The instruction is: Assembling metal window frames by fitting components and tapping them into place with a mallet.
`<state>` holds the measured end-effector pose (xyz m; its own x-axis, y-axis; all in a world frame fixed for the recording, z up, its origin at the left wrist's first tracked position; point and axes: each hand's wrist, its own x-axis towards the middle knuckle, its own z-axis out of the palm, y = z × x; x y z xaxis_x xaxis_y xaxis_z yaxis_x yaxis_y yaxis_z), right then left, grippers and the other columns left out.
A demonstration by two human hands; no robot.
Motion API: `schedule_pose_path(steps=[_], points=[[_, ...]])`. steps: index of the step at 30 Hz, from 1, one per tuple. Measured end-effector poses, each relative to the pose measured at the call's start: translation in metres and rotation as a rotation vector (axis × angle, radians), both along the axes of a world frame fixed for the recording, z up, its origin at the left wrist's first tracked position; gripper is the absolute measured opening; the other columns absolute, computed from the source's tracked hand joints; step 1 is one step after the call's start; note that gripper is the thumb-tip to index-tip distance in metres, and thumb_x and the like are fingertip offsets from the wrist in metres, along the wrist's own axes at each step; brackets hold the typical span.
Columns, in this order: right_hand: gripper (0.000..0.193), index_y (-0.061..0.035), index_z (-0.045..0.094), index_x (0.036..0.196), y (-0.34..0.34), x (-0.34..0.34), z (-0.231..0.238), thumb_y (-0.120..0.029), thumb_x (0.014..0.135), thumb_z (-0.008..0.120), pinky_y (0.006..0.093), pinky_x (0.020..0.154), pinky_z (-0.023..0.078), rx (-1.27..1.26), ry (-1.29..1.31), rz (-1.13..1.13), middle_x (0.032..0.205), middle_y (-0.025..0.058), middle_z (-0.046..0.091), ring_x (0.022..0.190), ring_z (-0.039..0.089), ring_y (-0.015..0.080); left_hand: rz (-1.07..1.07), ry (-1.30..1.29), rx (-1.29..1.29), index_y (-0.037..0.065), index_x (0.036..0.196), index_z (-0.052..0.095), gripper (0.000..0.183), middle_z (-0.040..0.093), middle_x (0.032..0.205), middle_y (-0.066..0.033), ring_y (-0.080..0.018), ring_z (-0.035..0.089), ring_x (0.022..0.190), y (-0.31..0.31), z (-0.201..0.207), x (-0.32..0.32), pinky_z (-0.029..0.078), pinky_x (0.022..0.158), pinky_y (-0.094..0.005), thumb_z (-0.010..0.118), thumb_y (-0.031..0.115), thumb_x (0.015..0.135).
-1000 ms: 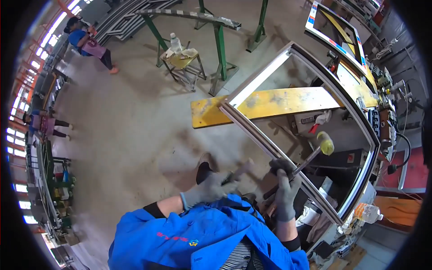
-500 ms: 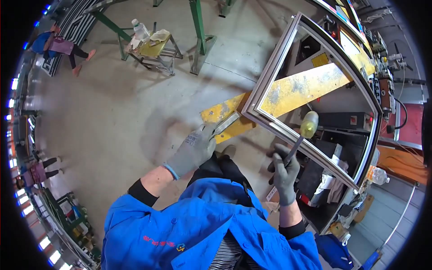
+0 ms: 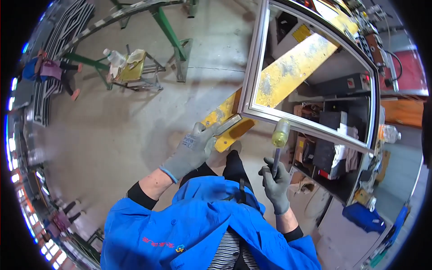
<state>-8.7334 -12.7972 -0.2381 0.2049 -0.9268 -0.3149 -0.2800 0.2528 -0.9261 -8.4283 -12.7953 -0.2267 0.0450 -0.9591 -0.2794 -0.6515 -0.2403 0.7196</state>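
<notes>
The left hand point(image 3: 194, 148) grips the corner of the aluminium frame point(image 3: 252, 67); it looks stiff, light but unwieldy. The right hand point(image 3: 275, 177) is closed around the mallet point(image 3: 280, 135) handle.

Frame's far corner point(image 3: 270, 3) cut off.

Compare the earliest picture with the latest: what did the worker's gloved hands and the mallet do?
The left hand reached forward and took hold of the silver metal window frame's near corner, by the yellow wooden beam. The right hand kept gripping the yellow-headed mallet, which now stands nearly upright just below the frame's lower rail. The frame stayed resting across the beam.
</notes>
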Motion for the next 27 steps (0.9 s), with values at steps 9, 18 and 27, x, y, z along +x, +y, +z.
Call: schedule_pose_path(steps=[9,18,27], points=[[0.04,0.0014,0.054,0.143,0.029,0.068,0.019,-0.003,0.103,0.055,0.0221,0.053,0.047,-0.125,-0.032,-0.109,0.088,0.0089,0.07,0.057,0.056,0.0063,-0.124,-0.044,-0.106,0.012,0.147,0.055,0.052,0.058,0.101,-0.0241,-0.0431,0.066,0.078,-0.003,-0.024,0.024,0.054,0.069,-0.0527,0.065,0.014,0.097],[0.046,-0.0016,0.051,0.15,0.038,0.086,0.008,-0.01,0.104,0.056,0.0272,0.055,0.052,-0.059,0.179,-0.02,0.076,0.0083,0.069,0.058,0.063,0.0101,-0.194,-0.214,-0.066,0.011,0.152,0.049,0.054,0.062,0.119,-0.0263,-0.042,0.071,0.073,0.005,-0.05,0.02,0.059,0.063,-0.0494,0.059,0.023,0.1],[0.04,-0.0007,0.056,0.145,0.029,0.094,0.029,-0.015,0.107,0.053,0.0243,0.051,0.046,-0.347,0.164,-0.002,0.074,0.0049,0.066,0.052,0.056,0.008,-0.24,-0.397,-0.103,0.011,0.154,0.045,0.062,0.066,0.113,-0.0194,-0.0323,0.073,0.064,0.009,-0.059,0.018,0.058,0.054,-0.0485,0.061,0.022,0.095]])
